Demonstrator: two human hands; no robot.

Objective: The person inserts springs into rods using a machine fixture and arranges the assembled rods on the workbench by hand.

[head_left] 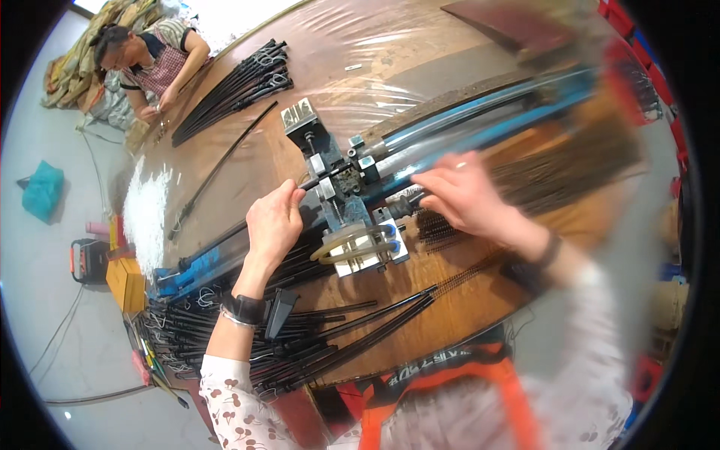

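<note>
My left hand [276, 225] is closed round a thin black rod [311, 182], whose end reaches into the metal clamping fixture [341, 180] in the middle of the table. To the right of the fixture is my right hand [461, 196], slightly blurred, its fingers curled together over a blue rail [480, 141]. Whatever those fingers pinch is too small or smeared to name. On the near side of the fixture, a white block with clear looped hoses [360, 246] sits between my hands. Long springs [439, 229] lie just below my right hand.
Bundles of black rods lie near me [300, 341] and at the far left [236, 82]. A white pile of small pieces [146, 214] covers the left table edge, beside a yellow box [126, 283]. Another person [161, 60] sits at the far left. Dark springs [562, 176] fill the right side.
</note>
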